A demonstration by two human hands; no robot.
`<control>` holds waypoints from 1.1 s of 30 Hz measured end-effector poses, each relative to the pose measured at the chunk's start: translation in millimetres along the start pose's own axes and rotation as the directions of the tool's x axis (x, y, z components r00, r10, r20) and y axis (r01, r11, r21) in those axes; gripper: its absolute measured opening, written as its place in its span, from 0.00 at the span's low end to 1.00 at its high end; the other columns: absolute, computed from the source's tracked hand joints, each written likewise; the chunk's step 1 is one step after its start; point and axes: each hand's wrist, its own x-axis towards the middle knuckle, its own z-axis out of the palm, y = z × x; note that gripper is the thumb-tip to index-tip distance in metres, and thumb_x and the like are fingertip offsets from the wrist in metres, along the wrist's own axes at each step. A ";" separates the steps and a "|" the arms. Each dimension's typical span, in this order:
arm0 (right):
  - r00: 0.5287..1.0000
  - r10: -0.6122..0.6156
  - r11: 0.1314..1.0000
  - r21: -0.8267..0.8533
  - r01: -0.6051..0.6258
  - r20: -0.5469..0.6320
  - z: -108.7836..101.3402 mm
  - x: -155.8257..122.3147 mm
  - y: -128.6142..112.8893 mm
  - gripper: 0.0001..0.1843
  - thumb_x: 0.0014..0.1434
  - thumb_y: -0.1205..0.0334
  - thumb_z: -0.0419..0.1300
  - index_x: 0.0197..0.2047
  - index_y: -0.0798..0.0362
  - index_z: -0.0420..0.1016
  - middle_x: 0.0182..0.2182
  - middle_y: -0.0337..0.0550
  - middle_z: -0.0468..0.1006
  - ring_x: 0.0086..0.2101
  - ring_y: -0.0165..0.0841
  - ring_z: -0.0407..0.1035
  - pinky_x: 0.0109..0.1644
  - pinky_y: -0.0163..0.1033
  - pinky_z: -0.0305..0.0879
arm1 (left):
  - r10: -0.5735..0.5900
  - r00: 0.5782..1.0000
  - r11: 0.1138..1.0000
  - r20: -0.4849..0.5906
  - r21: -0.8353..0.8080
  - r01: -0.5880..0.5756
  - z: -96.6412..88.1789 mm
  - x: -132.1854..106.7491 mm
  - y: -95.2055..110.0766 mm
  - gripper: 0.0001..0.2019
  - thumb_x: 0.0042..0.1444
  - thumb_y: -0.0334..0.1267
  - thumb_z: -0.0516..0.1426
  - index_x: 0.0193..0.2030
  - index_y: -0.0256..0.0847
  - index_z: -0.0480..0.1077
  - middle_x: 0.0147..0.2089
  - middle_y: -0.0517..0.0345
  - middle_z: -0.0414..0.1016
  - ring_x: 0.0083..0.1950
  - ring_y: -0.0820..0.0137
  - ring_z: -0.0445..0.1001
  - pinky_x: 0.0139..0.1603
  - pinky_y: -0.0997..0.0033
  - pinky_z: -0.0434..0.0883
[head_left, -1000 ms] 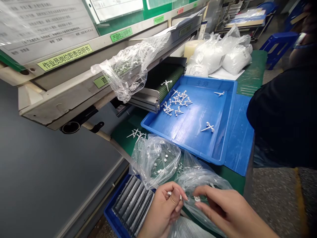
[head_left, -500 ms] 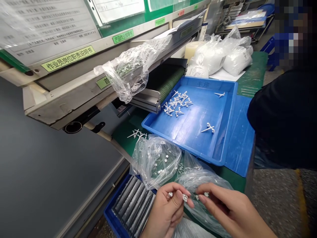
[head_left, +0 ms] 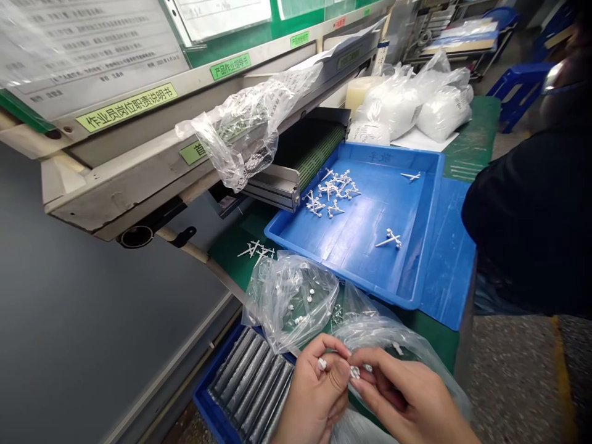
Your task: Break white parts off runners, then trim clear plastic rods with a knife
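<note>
2 hands (head_left: pixel 319 385) close together pinch small white pieces (head_left: pixel 354 372).

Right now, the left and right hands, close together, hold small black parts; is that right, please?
Not quite: the head view shows that the small parts are white, not black; the left hand and right hand, close together, do hold them.

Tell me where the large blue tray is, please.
In the head view, the large blue tray sits right of centre, beyond the right hand, at the conveyor's end.
</note>
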 end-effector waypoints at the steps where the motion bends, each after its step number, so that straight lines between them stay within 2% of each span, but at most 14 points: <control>1: 1.000 0.000 1.000 0.006 0.000 -0.004 -0.5 -0.2 -0.4 0.04 0.60 0.65 0.52 0.35 0.52 0.67 0.15 0.30 0.65 0.14 0.24 0.60 0.17 0.29 0.55 | -0.003 1.000 1.000 0.000 0.011 0.003 0.6 -0.6 1.0 0.17 0.47 0.48 0.62 0.33 0.39 0.62 0.17 0.73 0.56 0.11 0.89 0.42 0.09 0.86 0.40; 7: 1.000 0.008 1.000 0.024 -0.007 -0.023 -1.8 -1.9 -2.3 0.05 0.60 0.62 0.53 0.33 0.51 0.68 0.15 0.31 0.67 0.14 0.25 0.62 0.18 0.29 0.57 | -0.014 1.000 1.000 0.012 0.021 0.014 4.4 -3.2 6.8 0.17 0.46 0.49 0.62 0.33 0.39 0.63 0.17 0.73 0.55 0.12 0.89 0.43 0.11 0.85 0.41; 12: 0.997 -0.031 0.998 0.053 0.035 -0.072 -3.0 -0.2 -4.1 0.04 0.60 0.62 0.54 0.36 0.51 0.69 0.17 0.32 0.71 0.16 0.25 0.66 0.21 0.29 0.61 | 0.002 0.999 1.000 0.049 -0.004 -0.002 5.2 -3.5 7.8 0.16 0.46 0.48 0.62 0.32 0.39 0.64 0.16 0.74 0.54 0.12 0.89 0.42 0.11 0.85 0.41; 17: 0.996 -0.046 0.994 0.099 0.053 -0.074 -4.2 -0.8 -5.2 0.04 0.59 0.65 0.55 0.39 0.52 0.69 0.20 0.33 0.74 0.18 0.25 0.68 0.23 0.28 0.63 | 0.045 0.997 0.999 0.070 0.008 -0.046 3.0 -0.9 3.7 0.15 0.49 0.49 0.60 0.33 0.39 0.65 0.13 0.75 0.52 0.10 0.87 0.41 0.10 0.85 0.40; 19: 0.996 -0.041 0.995 0.091 0.048 -0.076 -5.2 -2.6 -3.9 0.05 0.60 0.64 0.54 0.40 0.52 0.69 0.19 0.32 0.73 0.17 0.25 0.66 0.22 0.28 0.61 | 0.069 0.997 0.996 0.021 0.056 -0.070 1.2 0.3 4.0 0.14 0.53 0.49 0.57 0.33 0.38 0.65 0.11 0.75 0.51 0.10 0.86 0.41 0.10 0.84 0.40; 21: 0.999 0.002 0.999 0.054 0.001 -0.049 -6.2 -2.5 -0.9 0.06 0.61 0.63 0.52 0.39 0.53 0.69 0.15 0.30 0.68 0.14 0.25 0.63 0.19 0.29 0.58 | 0.041 0.995 0.995 -0.086 0.098 -0.033 -1.3 0.6 6.1 0.14 0.56 0.48 0.54 0.33 0.38 0.66 0.14 0.72 0.56 0.11 0.86 0.42 0.11 0.83 0.39; 23: 0.995 0.102 0.995 -0.002 -0.102 0.020 -6.5 2.2 3.3 0.07 0.61 0.61 0.52 0.37 0.52 0.70 0.13 0.29 0.63 0.14 0.26 0.61 0.17 0.30 0.55 | -0.016 0.986 0.995 -0.164 0.093 0.031 -4.9 -0.1 8.4 0.14 0.56 0.48 0.53 0.33 0.38 0.66 0.19 0.70 0.60 0.12 0.87 0.43 0.11 0.83 0.38; 25: 0.975 0.205 0.978 -0.052 -0.201 0.086 -5.5 12.7 6.9 0.08 0.61 0.60 0.51 0.34 0.52 0.70 0.14 0.30 0.63 0.15 0.27 0.61 0.19 0.31 0.55 | -0.066 0.985 0.995 -0.162 0.059 0.077 -8.9 -1.6 9.1 0.15 0.56 0.50 0.52 0.34 0.37 0.66 0.20 0.70 0.58 0.12 0.87 0.42 0.11 0.82 0.38; 27: 0.964 0.247 0.969 -0.060 -0.242 0.095 -3.5 26.6 7.9 0.09 0.61 0.60 0.51 0.38 0.52 0.71 0.16 0.32 0.66 0.17 0.28 0.63 0.22 0.31 0.57 | -0.101 0.985 0.994 -0.139 0.027 0.106 -12.5 -2.9 8.0 0.19 0.56 0.53 0.50 0.36 0.36 0.66 0.18 0.72 0.54 0.11 0.86 0.40 0.11 0.82 0.37; 30: 0.972 0.227 0.974 -0.031 -0.226 0.065 -0.2 43.5 3.2 0.13 0.62 0.59 0.50 0.48 0.52 0.68 0.19 0.33 0.69 0.20 0.29 0.66 0.25 0.32 0.58 | -0.143 0.982 0.990 -0.122 -0.010 0.143 -14.5 -3.6 6.3 0.27 0.54 0.60 0.46 0.44 0.37 0.65 0.17 0.72 0.53 0.11 0.85 0.40 0.11 0.81 0.36; 31: 0.973 0.220 0.975 -0.036 -0.218 0.073 0.9 46.1 0.6 0.13 0.62 0.60 0.50 0.49 0.52 0.67 0.19 0.33 0.70 0.20 0.30 0.66 0.25 0.32 0.58 | -0.144 0.982 0.990 -0.124 -0.017 0.143 -14.0 -3.6 6.4 0.29 0.53 0.62 0.45 0.48 0.37 0.64 0.17 0.71 0.54 0.11 0.85 0.41 0.11 0.81 0.36; 33: 0.969 0.205 0.978 -0.071 -0.197 0.134 3.5 45.7 -4.1 0.09 0.61 0.61 0.51 0.43 0.52 0.69 0.19 0.34 0.71 0.20 0.30 0.67 0.24 0.32 0.55 | -0.125 0.982 0.992 -0.142 -0.023 0.123 -12.0 -3.8 7.5 0.33 0.52 0.63 0.44 0.54 0.39 0.61 0.19 0.71 0.53 0.12 0.84 0.42 0.12 0.80 0.37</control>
